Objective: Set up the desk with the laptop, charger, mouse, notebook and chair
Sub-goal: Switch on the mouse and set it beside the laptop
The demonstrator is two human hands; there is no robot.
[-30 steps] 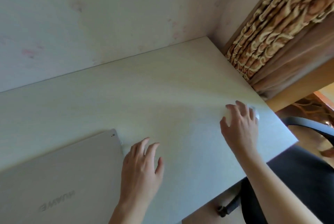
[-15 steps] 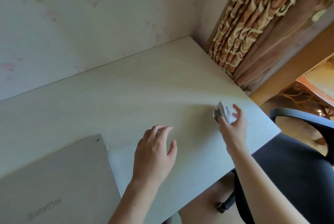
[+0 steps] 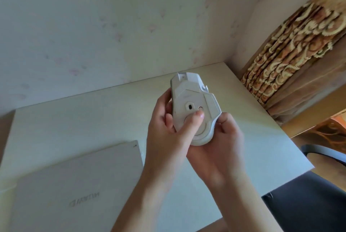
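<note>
we hold the mouse [image 3: 192,108] upside down above the surface [image 3: 93,115], left hand [image 3: 164,138] thumb pressed on its underside, right hand [image 3: 221,149] fingers [image 3: 227,119] curled around its rear edge.

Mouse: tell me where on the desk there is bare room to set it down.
Free: the desk strip between the closed laptop and the right edge by the chair, and the band along the wall behind the laptop. Crowded: the near left, under the laptop. Both hands, left hand and right hand, hold the mouse up.
</note>
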